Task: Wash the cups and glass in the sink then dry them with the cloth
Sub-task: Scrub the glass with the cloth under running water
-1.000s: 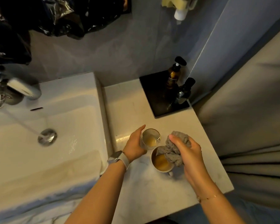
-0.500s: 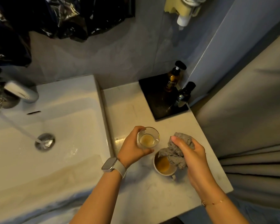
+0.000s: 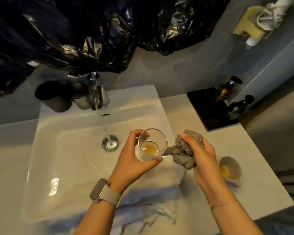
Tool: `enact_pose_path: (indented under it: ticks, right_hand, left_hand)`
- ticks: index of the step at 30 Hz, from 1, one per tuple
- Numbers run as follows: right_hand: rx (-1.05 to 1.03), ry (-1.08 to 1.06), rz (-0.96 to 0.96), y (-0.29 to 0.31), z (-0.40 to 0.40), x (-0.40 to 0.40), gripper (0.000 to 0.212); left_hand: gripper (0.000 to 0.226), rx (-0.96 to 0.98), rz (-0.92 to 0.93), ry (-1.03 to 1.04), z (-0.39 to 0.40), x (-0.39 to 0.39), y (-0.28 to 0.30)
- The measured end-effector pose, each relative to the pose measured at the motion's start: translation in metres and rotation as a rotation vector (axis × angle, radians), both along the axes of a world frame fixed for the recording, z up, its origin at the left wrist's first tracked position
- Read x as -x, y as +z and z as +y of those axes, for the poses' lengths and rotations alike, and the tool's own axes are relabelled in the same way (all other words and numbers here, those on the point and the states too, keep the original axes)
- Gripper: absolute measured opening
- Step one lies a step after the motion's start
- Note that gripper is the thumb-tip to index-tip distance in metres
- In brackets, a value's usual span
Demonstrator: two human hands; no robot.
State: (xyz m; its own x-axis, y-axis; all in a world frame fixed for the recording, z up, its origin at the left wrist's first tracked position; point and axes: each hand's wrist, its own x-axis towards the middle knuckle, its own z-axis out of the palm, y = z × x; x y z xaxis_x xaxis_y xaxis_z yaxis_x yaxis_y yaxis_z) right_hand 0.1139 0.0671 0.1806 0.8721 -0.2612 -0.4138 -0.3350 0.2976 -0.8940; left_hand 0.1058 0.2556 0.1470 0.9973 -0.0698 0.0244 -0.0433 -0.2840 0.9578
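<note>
Glass tumbler [image 3: 151,145], gripped upright by the left hand [image 3: 134,160], sits right of the tap stream [image 3: 107,133]; the right hand [image 3: 200,156] clutches the cloth [image 3: 183,151].

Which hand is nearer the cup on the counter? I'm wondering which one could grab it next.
Right. The right hand, gripping the grey cloth, is just beside the cup; the left hand holds the glass over the sink.

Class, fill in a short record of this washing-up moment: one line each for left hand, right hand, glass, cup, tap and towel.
left hand: grips the glass above the sink
right hand: holds a bunched grey cloth
glass: tilted, yellowish residue inside
cup: on the counter, yellowish residue inside
tap: running onto the drain
white towel: draped over the sink's front edge
</note>
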Motion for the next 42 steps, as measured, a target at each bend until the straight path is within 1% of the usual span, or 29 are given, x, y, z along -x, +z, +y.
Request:
enact_pose_path:
  ticks: [3, 6, 8, 11, 14, 17, 20, 22, 26, 29, 32, 34, 35, 36, 37, 38, 40, 41, 42]
  right_hand:
    - [-0.006, 0.048, -0.008, -0.003, 0.057, 0.005, 0.007]
    - [0.013, 0.101, 0.001, -0.009, 0.102, 0.008, 0.017]
    - [0.036, 0.145, 0.032, -0.013, 0.125, 0.008, 0.021]
    - [0.013, 0.19, 0.081, -0.016, 0.147, 0.004, 0.018]
    - [-0.013, 0.228, 0.104, -0.017, 0.159, -0.001, 0.011]
    - [-0.019, 0.244, 0.121, -0.022, 0.162, -0.007, 0.013]
    - [-0.037, 0.266, 0.133, -0.025, 0.161, -0.013, 0.012]
    - [-0.043, 0.278, 0.142, -0.028, 0.157, -0.017, 0.011]
    - [-0.026, 0.294, 0.167, -0.034, 0.15, -0.021, 0.016]
    - [-0.005, 0.32, 0.151, -0.035, 0.147, -0.021, 0.011]
    - [-0.054, 0.309, 0.149, -0.033, 0.144, -0.019, 0.009]
    - [-0.063, 0.288, 0.161, -0.034, 0.141, -0.019, 0.014]
    - [-0.077, 0.273, 0.167, -0.034, 0.139, -0.019, 0.014]
    - [-0.104, 0.258, 0.175, -0.035, 0.136, -0.02, 0.014]
    - [-0.142, 0.244, 0.185, -0.034, 0.134, -0.02, 0.012]
    - [-0.172, 0.224, 0.194, -0.034, 0.131, -0.022, 0.01]
    - [-0.171, 0.182, 0.202, -0.034, 0.126, -0.024, 0.012]
    - [-0.154, 0.173, 0.203, -0.034, 0.123, -0.026, 0.014]
    - [-0.14, 0.18, 0.203, -0.033, 0.12, -0.028, 0.016]
  left_hand:
    - [0.076, 0.005, 0.041, 0.072, 0.058, 0.021, -0.006]
    - [0.078, 0.007, 0.058, 0.119, 0.108, 0.036, -0.01]
    - [0.076, -0.052, 0.058, 0.13, 0.138, 0.041, -0.015]
    - [0.073, -0.242, 0.088, 0.088, 0.176, 0.038, -0.017]
    - [0.07, -0.487, 0.101, -0.035, 0.201, 0.021, -0.014]
    - [0.076, -0.718, 0.204, -0.186, 0.212, 0.002, -0.009]
    - [0.077, -0.898, 0.249, -0.257, 0.214, -0.015, -0.008]
    - [0.077, -0.994, 0.254, -0.275, 0.215, -0.025, -0.008]
    - [0.077, -1.18, 0.24, -0.311, 0.211, -0.037, -0.003]
    - [0.076, -1.255, 0.25, -0.332, 0.208, -0.041, -0.001]
    - [0.077, -1.287, 0.261, -0.344, 0.208, -0.042, -0.004]
    - [0.078, -1.262, 0.28, -0.353, 0.209, -0.041, -0.005]
    - [0.078, -1.216, 0.295, -0.348, 0.21, -0.041, -0.005]
    - [0.076, -1.132, 0.319, -0.328, 0.211, -0.042, -0.006]
    - [0.073, -0.992, 0.348, -0.286, 0.212, -0.043, -0.007]
    - [0.071, -0.813, 0.37, -0.23, 0.211, -0.044, -0.009]
    - [0.07, -0.452, 0.373, -0.122, 0.206, -0.047, -0.018]
    - [0.074, -0.325, 0.35, -0.089, 0.201, -0.048, -0.023]
    - [0.077, -0.238, 0.322, -0.065, 0.195, -0.05, -0.029]
